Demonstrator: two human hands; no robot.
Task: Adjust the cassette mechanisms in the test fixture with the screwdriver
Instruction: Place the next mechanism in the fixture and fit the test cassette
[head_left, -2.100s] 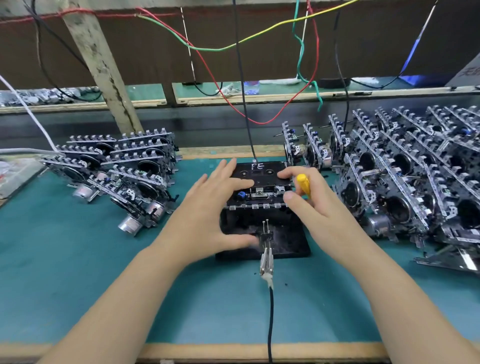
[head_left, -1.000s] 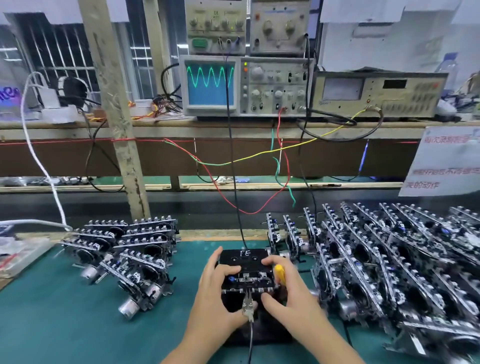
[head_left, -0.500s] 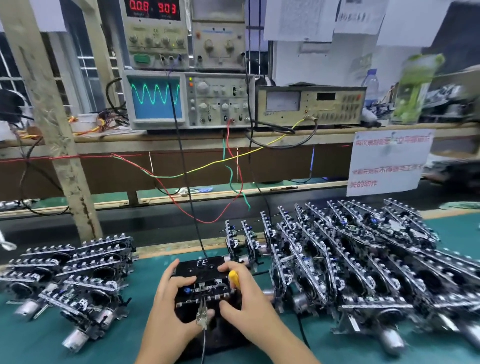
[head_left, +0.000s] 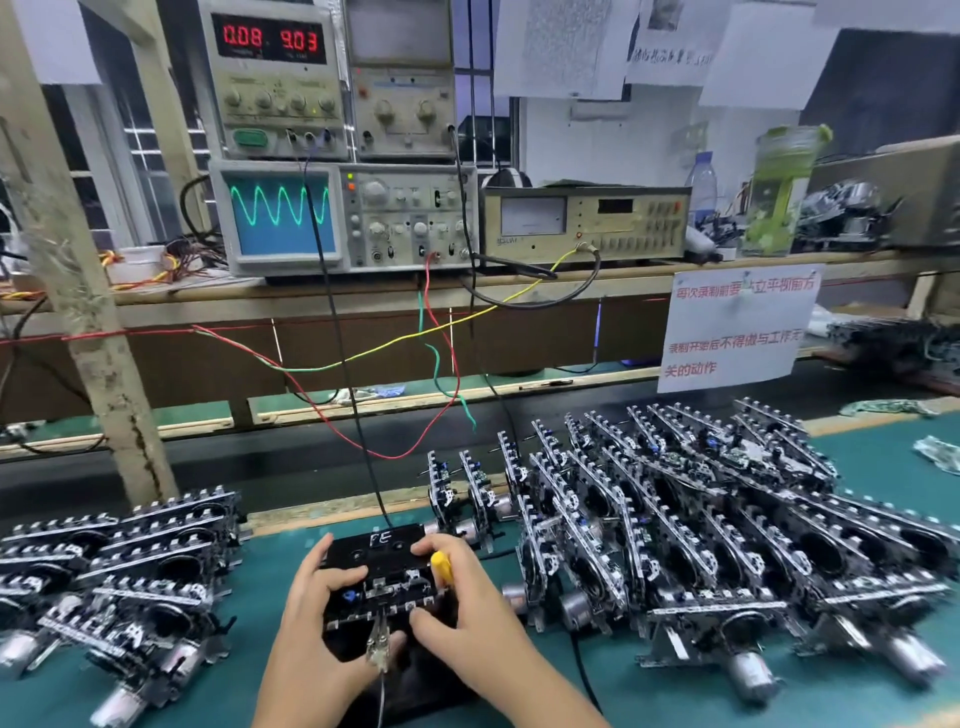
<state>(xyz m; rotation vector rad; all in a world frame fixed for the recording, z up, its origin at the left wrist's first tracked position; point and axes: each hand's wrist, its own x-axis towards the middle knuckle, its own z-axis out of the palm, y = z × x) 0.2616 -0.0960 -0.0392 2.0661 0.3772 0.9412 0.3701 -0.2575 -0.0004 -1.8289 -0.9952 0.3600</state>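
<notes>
Black test fixture (head_left: 387, 551), marked "PE" on top, low in the middle of the green desk (head_left: 249, 649), with one cassette mechanism (head_left: 382, 595) seated in it. Left hand (head_left: 311, 623) against the fixture's left side, fingers (head_left: 340, 577) spread over the mechanism's top edge, thumb under its front, near a metal clip (head_left: 378, 642) on a black lead. Right hand (head_left: 465, 618) against the right side, fingers curled shut around a yellow-handled screwdriver (head_left: 440, 566); only the handle visible, tip hidden behind the hand. Thumb of that hand pressed on the mechanism's front edge.

Left of the fixture, a small stack of cassette mechanisms (head_left: 119, 571); right of it, a much larger crowd of the same units (head_left: 701, 535), packed in leaning rows.

On the shelf behind, an oscilloscope (head_left: 343, 218) with a green sine trace, a power supply (head_left: 275, 78) above it reading 0.08 and 9.03 in red digits, a beige meter unit (head_left: 584, 223) just beside. Red, yellow and green wires (head_left: 363, 353) drooping from the shelf toward the desk. Paper notice (head_left: 735, 327) with red print hung from the shelf at right.
</notes>
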